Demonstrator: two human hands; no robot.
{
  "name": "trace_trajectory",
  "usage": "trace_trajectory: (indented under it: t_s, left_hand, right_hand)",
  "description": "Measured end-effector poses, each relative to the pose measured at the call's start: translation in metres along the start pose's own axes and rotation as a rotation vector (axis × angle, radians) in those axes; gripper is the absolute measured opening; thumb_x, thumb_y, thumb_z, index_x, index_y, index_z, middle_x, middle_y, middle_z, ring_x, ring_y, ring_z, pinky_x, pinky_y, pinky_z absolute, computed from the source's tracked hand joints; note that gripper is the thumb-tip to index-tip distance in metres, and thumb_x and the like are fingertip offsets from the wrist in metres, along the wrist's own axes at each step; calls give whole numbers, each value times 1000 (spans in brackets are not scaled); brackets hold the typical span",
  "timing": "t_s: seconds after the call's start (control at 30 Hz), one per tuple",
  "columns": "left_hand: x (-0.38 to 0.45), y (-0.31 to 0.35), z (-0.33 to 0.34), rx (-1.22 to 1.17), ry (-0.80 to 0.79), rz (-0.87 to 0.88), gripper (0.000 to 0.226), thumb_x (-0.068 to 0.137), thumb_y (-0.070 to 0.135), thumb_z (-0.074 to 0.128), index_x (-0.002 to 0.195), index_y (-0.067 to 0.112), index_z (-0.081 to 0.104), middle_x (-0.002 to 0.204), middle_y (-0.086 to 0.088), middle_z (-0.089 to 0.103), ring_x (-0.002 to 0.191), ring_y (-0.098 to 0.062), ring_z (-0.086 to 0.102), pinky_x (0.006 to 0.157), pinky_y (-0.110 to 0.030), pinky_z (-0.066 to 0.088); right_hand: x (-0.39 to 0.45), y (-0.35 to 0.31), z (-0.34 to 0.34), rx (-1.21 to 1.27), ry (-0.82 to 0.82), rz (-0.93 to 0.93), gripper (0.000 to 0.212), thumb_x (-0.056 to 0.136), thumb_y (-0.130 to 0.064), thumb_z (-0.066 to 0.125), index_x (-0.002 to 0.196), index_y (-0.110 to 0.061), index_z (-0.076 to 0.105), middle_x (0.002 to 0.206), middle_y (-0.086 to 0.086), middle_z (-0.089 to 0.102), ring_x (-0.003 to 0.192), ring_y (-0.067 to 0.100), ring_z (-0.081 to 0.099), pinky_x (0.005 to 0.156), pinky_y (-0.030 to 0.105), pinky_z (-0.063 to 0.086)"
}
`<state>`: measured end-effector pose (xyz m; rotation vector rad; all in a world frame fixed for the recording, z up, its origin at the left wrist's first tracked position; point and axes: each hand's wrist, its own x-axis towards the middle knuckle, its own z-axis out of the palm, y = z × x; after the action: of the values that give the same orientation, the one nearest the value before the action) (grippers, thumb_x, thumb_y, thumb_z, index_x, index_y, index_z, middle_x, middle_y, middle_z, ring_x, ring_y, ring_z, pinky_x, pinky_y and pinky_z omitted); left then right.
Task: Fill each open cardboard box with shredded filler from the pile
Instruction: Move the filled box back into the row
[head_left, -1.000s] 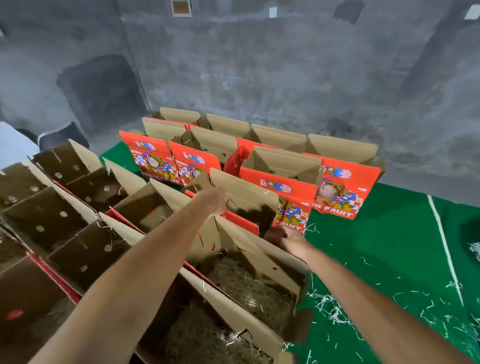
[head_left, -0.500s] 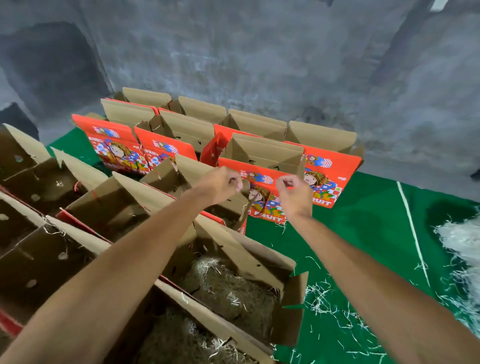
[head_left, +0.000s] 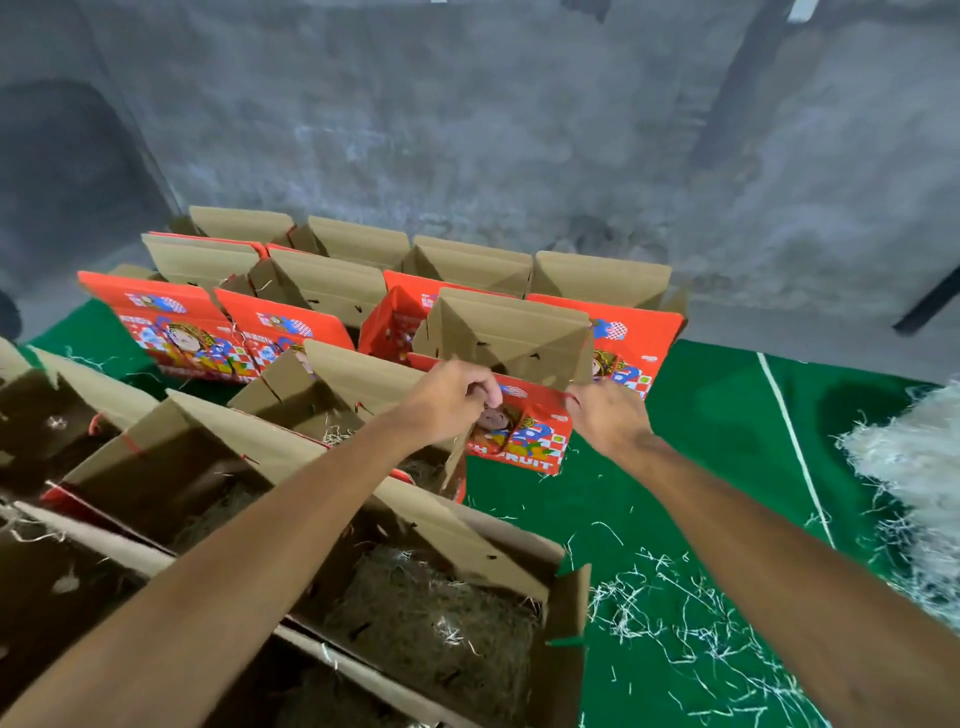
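Note:
A red printed cardboard box (head_left: 524, 441) stands open on the green mat, its brown flap raised behind. My left hand (head_left: 447, 400) curls its fingers over the left end of the box's front top edge. My right hand (head_left: 605, 421) grips the right corner of that same edge. Nearer to me, an open brown box (head_left: 566, 613) holds a bed of shredded filler (head_left: 431, 618). The white pile of shredded filler (head_left: 914, 467) lies at the right edge of the view. The inside of the red box is hidden.
Several more open red boxes (head_left: 171, 327) stand in rows against the grey wall behind. Open brown boxes (head_left: 156, 467) crowd the left. Loose shreds (head_left: 675, 603) litter the green mat (head_left: 727, 441), crossed by a white line (head_left: 795, 452).
Both hands left the near filled box and reached forward to the red printed box, closing on its front edge. The view swung right, bringing the white filler pile into sight.

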<state>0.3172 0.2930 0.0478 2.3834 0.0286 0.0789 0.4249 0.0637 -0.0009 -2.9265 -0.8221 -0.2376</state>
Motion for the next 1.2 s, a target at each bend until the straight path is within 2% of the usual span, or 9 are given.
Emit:
trace_trajectory:
  t_s: [0.17, 0.33, 0.53, 0.73, 0.8, 0.87, 0.97, 1.1, 1.2]
  left_hand:
    - [-16, 57, 26, -93, -8, 78, 36, 86, -3, 44, 70, 16, 70, 75, 5, 73, 60, -18, 66, 64, -38, 57]
    - [-37, 140, 89, 4, -115, 200, 35, 89, 6, 49, 72, 30, 70, 67, 6, 69, 48, -7, 54, 49, -25, 43]
    - [-88, 249, 192, 29, -243, 230, 23, 92, 15, 55, 93, 28, 74, 87, 17, 70, 71, -1, 61, 63, -15, 43]
    - [-151, 320, 284, -37, -536, 80, 30, 99, 39, 49, 111, 24, 71, 83, 9, 67, 64, -20, 59, 76, -35, 52]
    - [-171, 333, 312, 3, -633, 68, 35, 99, 44, 47, 98, 17, 69, 69, 0, 51, 51, -18, 44, 73, -37, 19]
    - [-193, 342, 336, 55, -697, 80, 35, 100, 48, 45, 84, 20, 61, 67, -1, 46, 51, -15, 40, 61, -32, 29]
    - [-221, 354, 368, 161, -670, 108, 50, 100, 57, 37, 86, 15, 61, 71, -3, 58, 61, -20, 52, 58, -30, 37]
    - [-239, 355, 390, 327, -512, 187, 46, 102, 52, 32, 122, 17, 54, 117, -9, 63, 105, -28, 60, 94, -43, 47]
    - [-250, 345, 398, 436, -442, 297, 45, 100, 55, 32, 122, 19, 49, 81, 4, 49, 83, -25, 61, 83, -45, 53]
  right_hand:
    - [-85, 61, -26, -25, -56, 79, 31, 105, -39, 40, 96, -23, 64, 80, -3, 69, 66, 18, 66, 65, 31, 57]
    - [-204, 133, -46, 116, -174, 267, 32, 106, -42, 37, 101, -21, 61, 78, -5, 64, 66, 12, 64, 68, 30, 58]
    - [-346, 194, -82, 56, -192, 283, 34, 106, -44, 38, 112, -20, 61, 94, 4, 72, 78, 21, 70, 71, 33, 58]
    - [-496, 231, -104, 239, 46, 261, 26, 101, -33, 57, 106, -13, 73, 84, -1, 72, 64, 13, 66, 60, 27, 55]
    - [-533, 235, -105, 257, 152, 239, 19, 94, -27, 66, 103, -13, 76, 83, -3, 74, 61, 7, 65, 56, 20, 54]
    - [-555, 236, -106, 257, 209, 225, 19, 90, -27, 69, 102, -15, 78, 87, -3, 76, 67, 11, 69, 56, 27, 59]
    - [-566, 237, -109, 207, 165, 254, 20, 91, -31, 72, 107, -20, 77, 101, -6, 76, 89, 16, 70, 71, 37, 60]
    - [-558, 229, -114, 238, 150, 189, 35, 81, 0, 62, 105, -21, 76, 120, -7, 70, 109, 17, 63, 100, 42, 49]
    - [-539, 219, -114, 325, 220, 167, 36, 85, 0, 53, 103, -21, 76, 123, -3, 70, 116, 17, 62, 109, 41, 45]
